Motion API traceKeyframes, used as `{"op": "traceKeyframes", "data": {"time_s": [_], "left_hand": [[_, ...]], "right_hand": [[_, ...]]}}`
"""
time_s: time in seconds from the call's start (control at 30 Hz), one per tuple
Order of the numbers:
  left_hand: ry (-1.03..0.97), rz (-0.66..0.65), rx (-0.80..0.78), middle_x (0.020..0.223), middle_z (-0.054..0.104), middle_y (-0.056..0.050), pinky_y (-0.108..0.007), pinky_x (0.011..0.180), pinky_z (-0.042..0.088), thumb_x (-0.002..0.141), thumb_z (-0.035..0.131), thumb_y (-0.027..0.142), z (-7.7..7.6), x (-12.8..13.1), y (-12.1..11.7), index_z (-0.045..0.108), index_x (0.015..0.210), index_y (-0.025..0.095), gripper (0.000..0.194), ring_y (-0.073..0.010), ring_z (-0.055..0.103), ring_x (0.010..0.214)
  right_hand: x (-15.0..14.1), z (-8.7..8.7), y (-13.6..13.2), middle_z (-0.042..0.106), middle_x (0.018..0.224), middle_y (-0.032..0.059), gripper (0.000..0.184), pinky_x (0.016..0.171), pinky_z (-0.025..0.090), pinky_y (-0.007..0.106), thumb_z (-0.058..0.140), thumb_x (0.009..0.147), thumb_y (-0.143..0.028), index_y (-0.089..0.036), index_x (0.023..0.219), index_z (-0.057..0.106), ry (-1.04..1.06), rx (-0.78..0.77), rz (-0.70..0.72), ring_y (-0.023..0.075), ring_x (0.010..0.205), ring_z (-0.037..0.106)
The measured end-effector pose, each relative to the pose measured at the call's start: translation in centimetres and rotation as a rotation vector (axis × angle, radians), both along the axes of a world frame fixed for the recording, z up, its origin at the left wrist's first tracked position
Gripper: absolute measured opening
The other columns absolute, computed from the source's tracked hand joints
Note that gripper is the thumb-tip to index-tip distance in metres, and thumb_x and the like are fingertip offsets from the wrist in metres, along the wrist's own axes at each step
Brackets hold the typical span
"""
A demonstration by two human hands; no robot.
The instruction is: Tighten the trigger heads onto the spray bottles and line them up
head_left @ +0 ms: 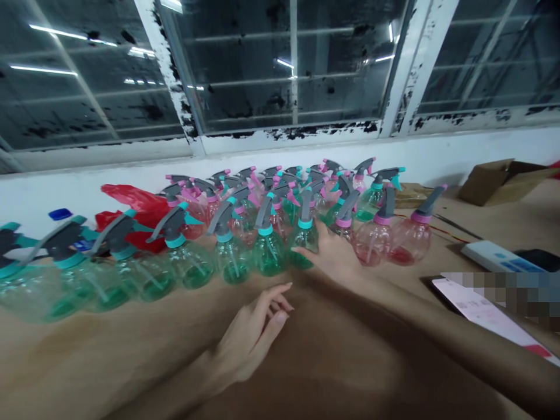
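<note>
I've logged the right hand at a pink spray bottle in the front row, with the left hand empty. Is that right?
Not quite: the head view shows the right hand at a green spray bottle, not a pink one. It is in the front row, and the left hand is empty.

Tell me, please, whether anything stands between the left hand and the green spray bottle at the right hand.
Yes: the thumb of the right hand lies across the front of the green spray bottle. Nothing else visible stands between that bottle and the left hand.
</note>
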State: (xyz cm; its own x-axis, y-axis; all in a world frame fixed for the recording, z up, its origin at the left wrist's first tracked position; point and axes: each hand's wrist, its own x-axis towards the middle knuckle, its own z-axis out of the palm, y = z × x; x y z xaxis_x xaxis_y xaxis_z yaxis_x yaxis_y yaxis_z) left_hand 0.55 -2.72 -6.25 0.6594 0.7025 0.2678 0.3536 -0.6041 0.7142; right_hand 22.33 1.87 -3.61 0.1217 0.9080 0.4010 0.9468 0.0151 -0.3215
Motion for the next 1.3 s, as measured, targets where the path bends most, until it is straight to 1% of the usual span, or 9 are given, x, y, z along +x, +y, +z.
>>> {"op": "traceKeyframes", "data": {"time_s": [0.23, 0.43, 0.53, 0.67, 0.73, 0.87, 1.0, 1.13, 1.3], "left_hand": [[0.013, 0.022, -0.059, 0.091, 0.061, -0.003, -0.030, 0.071, 0.049, 0.095, 0.029, 0.030, 1.0, 0.4, -0.8, 0.039, 0.121, 0.025, 0.028, -0.0160, 0.061, 0.080], [-0.002, 0.254, -0.015, 0.078, 0.052, 0.002, -0.029, 0.063, 0.045, 0.090, 0.044, 0.033, 1.6, 1.6, -0.2, 0.041, 0.111, 0.024, 0.023, -0.0142, 0.054, 0.066], [-0.025, 0.314, 0.026, 0.086, 0.050, 0.000, -0.032, 0.069, 0.047, 0.083, 0.055, 0.035, 2.4, 2.3, 0.7, 0.039, 0.115, 0.023, 0.037, -0.0175, 0.055, 0.079], [-0.070, 0.213, 0.008, 0.126, 0.044, -0.008, -0.040, 0.090, 0.043, 0.077, 0.064, 0.038, 4.1, 3.3, 0.8, 0.034, 0.124, 0.026, 0.058, -0.0236, 0.050, 0.110], [-0.078, 0.152, -0.018, 0.131, 0.044, -0.008, -0.041, 0.094, 0.041, 0.076, 0.065, 0.036, 5.0, 3.7, 0.3, 0.032, 0.128, 0.026, 0.062, -0.0249, 0.047, 0.115], [-0.162, 0.079, -0.073, 0.115, 0.056, -0.008, -0.041, 0.086, 0.047, 0.078, 0.063, 0.036, 6.1, 4.1, -0.7, 0.040, 0.120, 0.022, 0.050, -0.0239, 0.058, 0.098], [-0.216, 0.086, -0.073, 0.094, 0.062, -0.007, -0.041, 0.078, 0.050, 0.081, 0.055, 0.029, 5.7, 4.1, -0.9, 0.051, 0.104, 0.018, 0.026, -0.0222, 0.061, 0.083], [-0.249, 0.085, -0.035, 0.097, 0.060, -0.006, -0.039, 0.082, 0.049, 0.076, 0.049, 0.018, 5.0, 3.9, -0.5, 0.054, 0.107, 0.019, 0.031, -0.0201, 0.060, 0.085], [-0.236, 0.024, -0.089, 0.100, 0.060, -0.007, -0.039, 0.084, 0.049, 0.075, 0.048, 0.018, 5.1, 3.1, 0.0, 0.056, 0.103, 0.019, 0.029, -0.0217, 0.060, 0.091]], "right_hand": [[-0.3, -0.2, 0.2, 0.059, 0.108, 0.0204, 0.063, 0.059, 0.048, 0.043, 0.047, 0.077, -0.059, -0.009, 0.115, 0.048, -0.045, 0.004, -0.005, 0.0328, 0.078, 0.064], [-0.7, -0.3, -3.1, 0.056, 0.107, 0.0188, 0.064, 0.055, 0.048, 0.041, 0.045, 0.077, -0.063, -0.009, 0.109, 0.051, -0.114, -0.008, 0.023, 0.0317, 0.076, 0.063], [-1.0, -0.5, -5.4, 0.057, 0.104, 0.0164, 0.056, 0.054, 0.049, 0.039, 0.044, 0.079, -0.060, -0.011, 0.106, 0.051, -0.147, 0.042, 0.066, 0.0304, 0.081, 0.061], [-1.9, -0.8, -8.0, 0.058, 0.093, 0.0145, 0.048, 0.059, 0.050, 0.040, 0.043, 0.080, -0.060, -0.014, 0.092, 0.052, -0.132, 0.125, 0.147, 0.0316, 0.090, 0.056], [-2.7, -1.0, -9.1, 0.059, 0.093, 0.0142, 0.053, 0.065, 0.050, 0.043, 0.044, 0.077, -0.065, -0.015, 0.091, 0.052, -0.073, 0.135, 0.213, 0.0316, 0.091, 0.055], [-4.6, -1.4, -10.4, 0.061, 0.096, 0.0140, 0.065, 0.074, 0.049, 0.046, 0.054, 0.067, -0.069, -0.014, 0.101, 0.052, 0.109, 0.117, 0.375, 0.0306, 0.089, 0.058], [-5.7, -2.1, -10.6, 0.061, 0.102, 0.0160, 0.069, 0.078, 0.048, 0.049, 0.064, 0.061, -0.063, -0.014, 0.107, 0.051, 0.238, 0.086, 0.454, 0.0333, 0.096, 0.058], [-5.5, -3.4, -10.2, 0.058, 0.109, 0.0187, 0.082, 0.085, 0.047, 0.047, 0.067, 0.060, -0.061, -0.009, 0.118, 0.044, 0.292, 0.063, 0.508, 0.0332, 0.106, 0.054], [-4.0, -4.2, -10.0, 0.050, 0.128, 0.0196, 0.093, 0.095, 0.043, 0.042, 0.062, 0.068, -0.060, -0.009, 0.136, 0.024, 0.219, -0.011, 0.680, 0.0291, 0.120, 0.046]]}}
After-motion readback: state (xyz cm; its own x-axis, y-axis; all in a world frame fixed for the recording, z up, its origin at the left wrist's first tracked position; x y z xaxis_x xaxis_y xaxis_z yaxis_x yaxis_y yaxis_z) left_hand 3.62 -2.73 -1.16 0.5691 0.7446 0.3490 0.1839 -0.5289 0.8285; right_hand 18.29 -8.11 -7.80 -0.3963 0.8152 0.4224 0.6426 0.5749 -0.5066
